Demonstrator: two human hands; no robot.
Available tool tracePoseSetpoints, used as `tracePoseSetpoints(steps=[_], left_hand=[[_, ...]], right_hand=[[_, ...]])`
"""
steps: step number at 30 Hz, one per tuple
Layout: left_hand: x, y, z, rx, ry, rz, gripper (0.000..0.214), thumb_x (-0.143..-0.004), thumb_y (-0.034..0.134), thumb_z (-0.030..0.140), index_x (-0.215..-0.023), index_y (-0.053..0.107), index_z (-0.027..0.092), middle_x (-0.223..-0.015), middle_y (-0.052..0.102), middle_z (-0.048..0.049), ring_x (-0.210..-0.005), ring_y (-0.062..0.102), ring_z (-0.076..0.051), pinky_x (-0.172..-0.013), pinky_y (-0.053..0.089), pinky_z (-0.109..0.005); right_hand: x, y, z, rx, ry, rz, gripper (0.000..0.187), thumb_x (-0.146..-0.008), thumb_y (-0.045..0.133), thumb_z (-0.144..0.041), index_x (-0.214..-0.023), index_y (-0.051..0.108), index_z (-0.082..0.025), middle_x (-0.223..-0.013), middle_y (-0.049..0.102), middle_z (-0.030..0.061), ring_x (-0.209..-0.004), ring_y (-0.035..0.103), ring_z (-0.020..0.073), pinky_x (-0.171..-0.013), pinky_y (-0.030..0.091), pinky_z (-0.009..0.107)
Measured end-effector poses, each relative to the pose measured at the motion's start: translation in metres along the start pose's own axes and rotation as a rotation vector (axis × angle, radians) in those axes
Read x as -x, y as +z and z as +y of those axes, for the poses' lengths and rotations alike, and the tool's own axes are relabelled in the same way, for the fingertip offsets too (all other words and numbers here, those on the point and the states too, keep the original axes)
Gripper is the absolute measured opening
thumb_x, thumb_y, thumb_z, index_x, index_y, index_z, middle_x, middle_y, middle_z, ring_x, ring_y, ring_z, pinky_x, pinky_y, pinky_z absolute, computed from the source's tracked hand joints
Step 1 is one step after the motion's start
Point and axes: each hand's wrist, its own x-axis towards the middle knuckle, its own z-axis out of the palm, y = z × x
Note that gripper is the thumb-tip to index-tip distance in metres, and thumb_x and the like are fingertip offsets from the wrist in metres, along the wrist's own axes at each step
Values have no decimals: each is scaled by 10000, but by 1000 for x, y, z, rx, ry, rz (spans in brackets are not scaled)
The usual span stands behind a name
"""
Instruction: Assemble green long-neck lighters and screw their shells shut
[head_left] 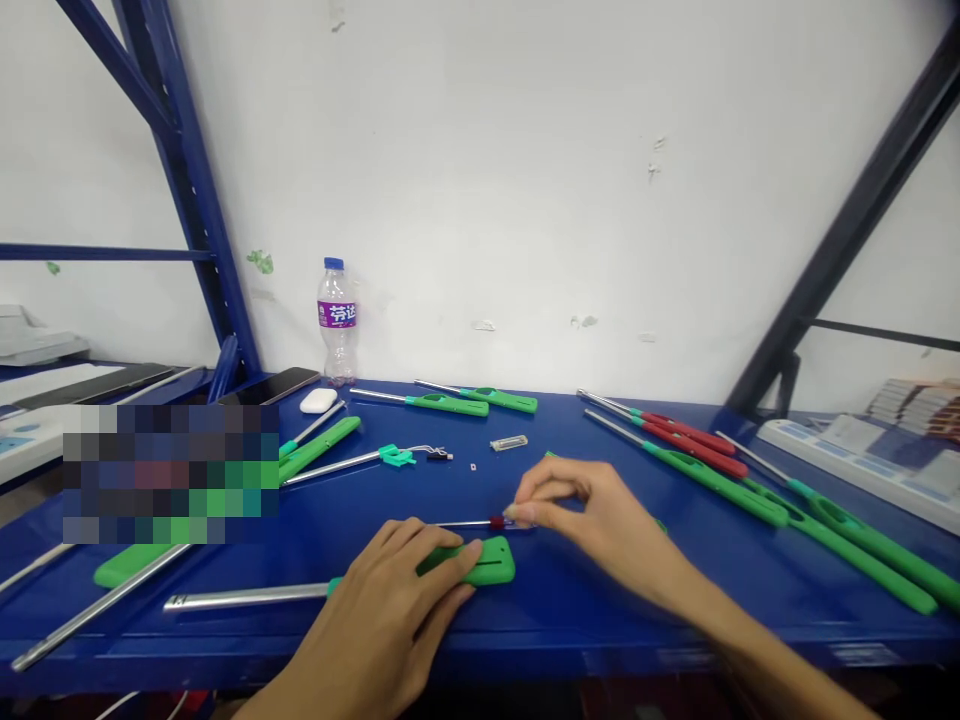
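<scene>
My left hand is closed around the green handle of a long-necked lighter, which lies flat near the table's front edge. Its silver tube points left. Just behind that handle is a thin screwdriver with a metal shaft, a red collar and a clear handle. The thumb and fingers of my right hand pinch the handle end of this screwdriver, partly hiding it. Farther back lie a bare tube with a turquoise piece, a small black part with wires and a clear oblong part.
Several green lighters and red lighters lie at the right, beside a white power strip. More green lighters rest along the back. A plastic bottle, white case and phone stand back left. A blurred patch covers the left.
</scene>
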Motion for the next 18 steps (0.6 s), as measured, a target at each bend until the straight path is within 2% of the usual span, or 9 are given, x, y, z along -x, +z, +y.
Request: tracePoseSetpoints(steps=[3,7,14,18], left_hand=[[0,0,1,-8,2,-12,404,-1090,528,143,-1456,568,311,-1185,707,-14,-1025,649,-241,-912,516,-449],[-2,-1,2,-16,7,-13,392,-1094,523,153,-1454,565,304,-1182,708,-13,-1029,658,-249,-914,522,-470],[-1,1,1,-33,4,-25,405,-1095,529,155,-1471,545,305,-1207,701,-15,-1055,649,-250,-936,512,-477],[-1,2,0,-35,8,3,396,-1090,533,149,-1453,562,304,-1182,704,-14,-1018,643,-246,-887,510,-444]], right_hand=[[21,17,4,65,-36,78,95,-961,810,-281,-873,778,-268,-925,824,-48,-865,766,183,-804,542,265],[27,32,15,251,-146,107,143,-975,786,-151,-918,787,-282,-977,813,-61,-922,741,185,-845,520,278],[26,33,23,338,-205,125,165,-1019,723,-117,-947,774,-257,-973,812,-44,-880,755,184,-823,524,282],[27,35,24,362,-276,102,203,-1042,662,-95,-978,778,-249,-1013,818,-22,-910,764,192,-852,529,292]])
